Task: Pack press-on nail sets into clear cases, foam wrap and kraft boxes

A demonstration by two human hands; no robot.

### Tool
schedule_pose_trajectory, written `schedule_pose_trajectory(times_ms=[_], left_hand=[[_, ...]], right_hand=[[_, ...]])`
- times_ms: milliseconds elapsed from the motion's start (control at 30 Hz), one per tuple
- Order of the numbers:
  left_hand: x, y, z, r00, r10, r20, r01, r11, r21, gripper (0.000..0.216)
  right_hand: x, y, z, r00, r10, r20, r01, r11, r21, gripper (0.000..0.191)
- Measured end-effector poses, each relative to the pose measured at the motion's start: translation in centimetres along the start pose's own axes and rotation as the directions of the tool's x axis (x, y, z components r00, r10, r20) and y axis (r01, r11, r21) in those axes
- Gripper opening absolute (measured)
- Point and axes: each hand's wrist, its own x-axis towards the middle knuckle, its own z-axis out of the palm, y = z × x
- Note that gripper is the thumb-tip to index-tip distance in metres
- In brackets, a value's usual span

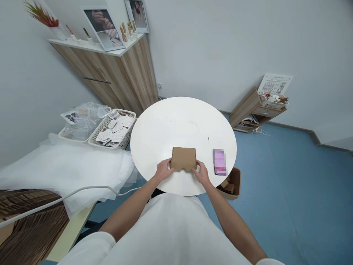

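A small brown cardboard box (184,158) with its lid down lies near the front of the round white table (176,121). My left hand (163,170) grips the box's left front corner, thumb at the front edge and fingers along the side. On the opposite corner, my right hand (201,172) holds it the same way. To the right of the box rests a phone (220,162) with a blurred pinkish screen.
Left of the table stand a basket of white cards (116,130) and clear plastic bags (85,121), beside white sheets (68,165). A cable (91,187) crosses there. Below the table's right edge sits a carton (235,183) holding small boxes. A cabinet (129,70) stands behind.
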Motion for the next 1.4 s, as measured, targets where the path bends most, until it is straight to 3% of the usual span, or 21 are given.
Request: schedule_pose_trajectory(times_ms=[167,300,467,767,933,1167,1400], left_hand=[[-1.2,0.5,-1.1,0.992,0.097,0.078,-0.096,0.995,-0.014,0.050],[-1.5,1.1,-1.1,0.994,0.093,0.059,-0.093,0.996,-0.002,0.041],[0.2,1.5,-0.9,0.999,0.048,-0.008,-0.047,0.990,0.136,0.022],[2.4,1.8,-1.4,0.993,0.090,-0.078,-0.059,0.941,0.334,0.036],[2.7,1.9,-1.7,0.990,0.127,-0.057,-0.100,0.934,0.343,0.019],[3.2,2.0,-2.0,0.988,0.142,-0.056,-0.113,0.927,0.357,0.031],[3.1,1.9,-1.9,0.974,0.209,-0.082,-0.168,0.920,0.353,0.035]], right_hand=[[-1.1,-1.6,-1.8,0.992,0.121,0.031,-0.124,0.982,0.144,0.060],[-1.7,-2.2,-2.9,0.979,0.154,0.134,-0.175,0.972,0.155,0.065],[-0.5,-3.0,-3.5,0.973,0.149,0.178,-0.175,0.974,0.142,0.057],[2.5,-4.6,-4.5,0.982,0.129,0.141,-0.129,0.992,-0.008,0.046],[3.2,-4.8,-4.6,0.971,0.148,0.186,-0.146,0.989,-0.021,0.044],[3.7,-4.5,-4.9,0.956,0.090,0.280,-0.099,0.995,0.019,0.034],[3.7,-4.4,-4.8,0.984,0.057,0.169,-0.047,0.997,-0.064,0.034]])
